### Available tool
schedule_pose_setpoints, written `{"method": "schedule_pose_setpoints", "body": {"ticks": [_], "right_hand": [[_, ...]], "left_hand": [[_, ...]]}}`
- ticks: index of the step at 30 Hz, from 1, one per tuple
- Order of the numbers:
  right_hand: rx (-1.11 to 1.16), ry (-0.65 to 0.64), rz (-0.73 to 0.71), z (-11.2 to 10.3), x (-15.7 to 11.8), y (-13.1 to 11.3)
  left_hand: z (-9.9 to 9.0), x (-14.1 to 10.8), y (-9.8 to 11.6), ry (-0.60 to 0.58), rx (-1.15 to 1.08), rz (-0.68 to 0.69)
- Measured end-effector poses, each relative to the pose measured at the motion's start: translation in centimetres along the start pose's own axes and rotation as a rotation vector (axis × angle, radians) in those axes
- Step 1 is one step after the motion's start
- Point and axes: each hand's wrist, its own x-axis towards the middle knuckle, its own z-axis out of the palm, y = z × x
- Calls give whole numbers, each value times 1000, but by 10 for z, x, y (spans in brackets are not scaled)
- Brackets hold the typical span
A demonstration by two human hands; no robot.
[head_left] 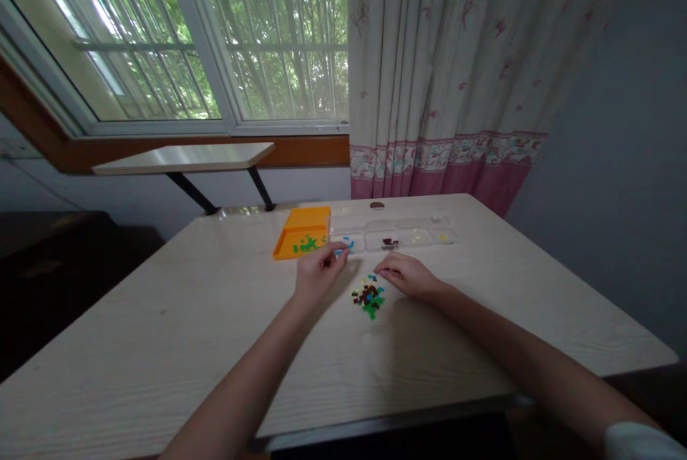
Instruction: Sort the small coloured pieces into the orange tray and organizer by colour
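Note:
A mixed pile of small brown, green, blue and yellow pieces (369, 296) lies on the table. My left hand (320, 268) is closed in a pinch at the front edge of a clear compartment with blue pieces (349, 240); what its fingertips hold is too small to name. Just above the pile's right side, my right hand (405, 274) has its fingers pressed together, and anything between them is hidden. Green pieces (310, 242) sit in an orange box (283, 251) beyond my left hand. Brown pieces (389, 242) and a few yellow ones (443, 237) lie in other clear compartments.
The pale wooden table (177, 317) spans the view below a barred window. A raised white shelf (187, 157) stands on dark legs at the back left. A round brown object (377, 206) lies near the back edge, before the curtain (429, 88).

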Motion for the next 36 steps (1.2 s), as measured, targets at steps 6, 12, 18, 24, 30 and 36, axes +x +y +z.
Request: {"method": "schedule_pose_setpoints", "body": {"ticks": [6, 12, 18, 24, 30, 36], "right_hand": [[31, -93, -68, -1, 0, 3], [36, -54, -27, -1, 1, 5], [14, -52, 22, -3, 1, 2], [16, -73, -10, 0, 1, 7], [-18, -66, -7, 4, 1, 11], [-30, -67, -18, 1, 0, 9]], "left_hand": [[-7, 5, 1, 94, -6, 45], [-4, 1, 8, 66, -28, 54], [-7, 0, 13, 54, 3, 15], [-6, -1, 13, 62, 5, 30], [-5, 0, 8, 60, 5, 15], [2, 2, -15, -4, 71, -130]]}}
